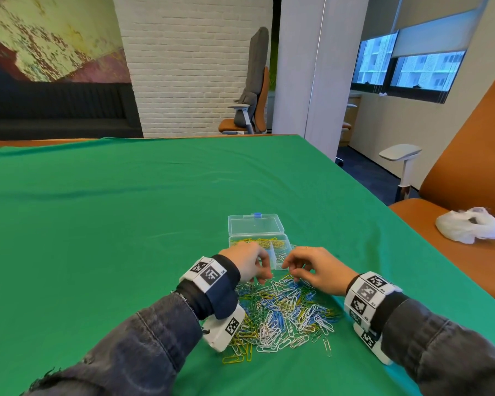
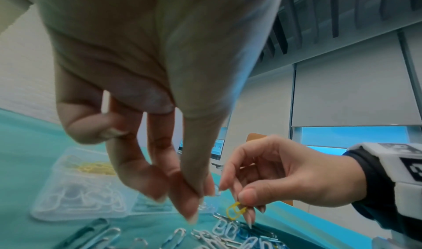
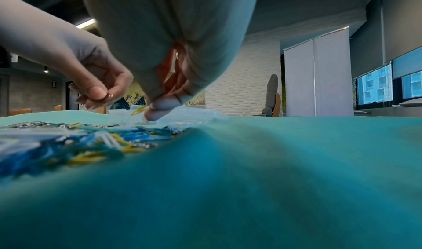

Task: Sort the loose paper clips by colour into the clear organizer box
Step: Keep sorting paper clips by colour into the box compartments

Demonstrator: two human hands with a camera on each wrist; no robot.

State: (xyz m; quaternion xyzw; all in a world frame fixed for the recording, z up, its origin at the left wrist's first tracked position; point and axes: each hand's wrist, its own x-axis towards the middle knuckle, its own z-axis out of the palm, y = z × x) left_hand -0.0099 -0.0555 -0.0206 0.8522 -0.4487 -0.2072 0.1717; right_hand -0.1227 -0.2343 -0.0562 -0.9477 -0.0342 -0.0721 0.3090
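Observation:
A clear organizer box (image 1: 288,247) stands open on the green cloth, lid tipped back. Its far compartment holds yellow clips (image 1: 257,242), and another holds white clips (image 2: 91,198). In front of it lies a pile of loose paper clips (image 1: 286,312) in white, blue, yellow and green. My right hand (image 1: 290,270) hovers over the pile's far edge, beside the box, and pinches a yellow clip (image 2: 235,211) between thumb and finger. My left hand (image 1: 262,274) is close beside it, fingers pointing down and drawn together, and seems to pinch a pale clip (image 2: 217,189).
The table's right edge runs close to my right arm. Beyond it stands an orange chair (image 1: 452,201) with a white plastic bag (image 1: 469,224) on its seat. Bare green cloth (image 1: 126,224) stretches to the left and behind the box.

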